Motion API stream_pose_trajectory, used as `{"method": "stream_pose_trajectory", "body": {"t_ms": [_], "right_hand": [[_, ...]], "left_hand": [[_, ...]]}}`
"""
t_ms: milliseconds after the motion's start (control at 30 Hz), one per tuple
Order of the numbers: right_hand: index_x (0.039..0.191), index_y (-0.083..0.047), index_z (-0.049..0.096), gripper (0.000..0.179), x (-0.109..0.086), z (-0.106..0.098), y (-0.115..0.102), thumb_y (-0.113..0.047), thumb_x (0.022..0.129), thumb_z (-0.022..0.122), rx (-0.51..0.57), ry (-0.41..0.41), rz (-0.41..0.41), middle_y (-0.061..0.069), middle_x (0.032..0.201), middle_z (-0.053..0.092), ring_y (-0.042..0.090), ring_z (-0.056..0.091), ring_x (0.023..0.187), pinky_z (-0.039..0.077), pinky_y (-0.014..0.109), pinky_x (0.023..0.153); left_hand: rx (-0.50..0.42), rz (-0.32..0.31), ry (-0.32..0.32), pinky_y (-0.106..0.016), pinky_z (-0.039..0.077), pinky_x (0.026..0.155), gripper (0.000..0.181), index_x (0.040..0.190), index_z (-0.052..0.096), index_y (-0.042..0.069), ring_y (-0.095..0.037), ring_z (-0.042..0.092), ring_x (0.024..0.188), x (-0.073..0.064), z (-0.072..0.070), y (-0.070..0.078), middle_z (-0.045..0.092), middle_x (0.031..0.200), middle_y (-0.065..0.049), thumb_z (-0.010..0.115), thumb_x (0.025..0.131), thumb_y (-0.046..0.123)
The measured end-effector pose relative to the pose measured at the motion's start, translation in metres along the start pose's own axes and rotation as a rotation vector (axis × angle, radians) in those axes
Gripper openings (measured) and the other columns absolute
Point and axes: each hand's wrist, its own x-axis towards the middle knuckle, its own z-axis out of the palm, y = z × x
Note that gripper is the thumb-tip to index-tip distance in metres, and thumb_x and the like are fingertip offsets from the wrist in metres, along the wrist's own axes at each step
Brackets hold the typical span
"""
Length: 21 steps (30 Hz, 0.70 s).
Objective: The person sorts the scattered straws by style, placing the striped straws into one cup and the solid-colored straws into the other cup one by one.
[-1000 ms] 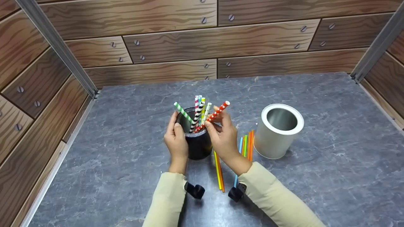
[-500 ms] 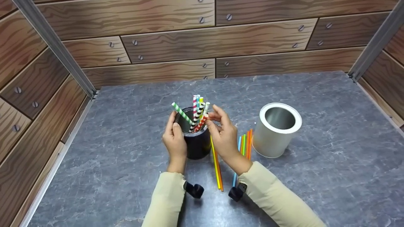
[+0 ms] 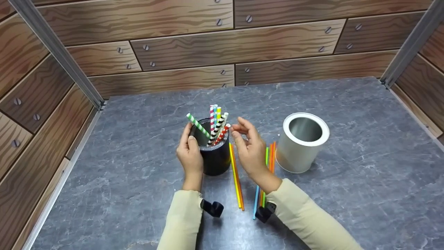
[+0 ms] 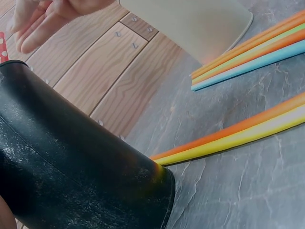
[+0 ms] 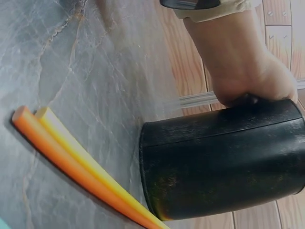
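My left hand [image 3: 190, 154] holds a black cylindrical holder [image 3: 216, 161] at its left side, thumb by the near rim and fingers round the far side. Paper straws stand inside: a green-striped straw [image 3: 198, 125] leans left, a red dotted straw [image 3: 222, 134] leans right, and a black-striped straw [image 3: 215, 129] rises between them with several others behind. To the right of the rim is my right hand [image 3: 253, 152], its fingers loosely bent with nothing between them. In the left wrist view the right hand [image 4: 52, 19] hovers beyond the holder's rim.
A silver can [image 3: 300, 156] with a white rim stands at the right. A yellow straw [image 3: 235, 177] and an orange one lie beside the holder. More plain straws [image 3: 272, 158] lie between my right forearm and the can. Wood-patterned panels [image 3: 184, 55] wall the table.
The red dotted straw, earlier pinched by my right hand, has dropped lower into the holder. The right hand has let go and drawn away to the right. My left hand keeps its hold.
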Motion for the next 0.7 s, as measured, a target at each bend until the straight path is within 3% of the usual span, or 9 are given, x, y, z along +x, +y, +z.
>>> {"method": "stream_pose_trajectory", "body": {"t_ms": [233, 500, 700], "right_hand": [[0.117, 0.009, 0.053, 0.031, 0.005, -0.014, -0.007, 0.002, 0.087, 0.058, 0.028, 0.027, -0.010, 0.018, 0.097, 0.064, 0.015, 0.063, 0.091, 0.055, 0.022, 0.068], [0.110, 0.016, 0.052, 0.025, 0.012, -0.039, -0.010, 0.011, 0.086, 0.053, 0.104, 0.071, -0.033, 0.027, 0.093, 0.060, 0.005, 0.062, 0.090, 0.055, 0.025, 0.073], [0.105, 0.019, 0.053, 0.022, 0.021, -0.070, -0.007, 0.015, 0.084, 0.052, 0.080, 0.102, -0.063, 0.021, 0.090, 0.061, 0.005, 0.060, 0.087, 0.054, 0.020, 0.074]], "left_hand": [[0.020, -0.002, -0.020, -0.029, 0.045, 0.097, 0.038, 0.122, 0.058, -0.004, -0.024, 0.055, 0.115, 0.003, -0.002, 0.002, 0.059, 0.122, -0.018, 0.042, 0.087, -0.004], [-0.009, -0.127, -0.041, -0.029, 0.046, 0.096, 0.039, 0.120, 0.060, -0.002, -0.022, 0.054, 0.115, 0.005, -0.005, 0.010, 0.059, 0.123, -0.017, 0.043, 0.085, -0.005], [-0.100, -0.189, -0.063, -0.028, 0.044, 0.098, 0.039, 0.121, 0.058, -0.005, -0.023, 0.052, 0.118, 0.007, -0.006, 0.012, 0.057, 0.125, -0.018, 0.045, 0.085, -0.005]]}}
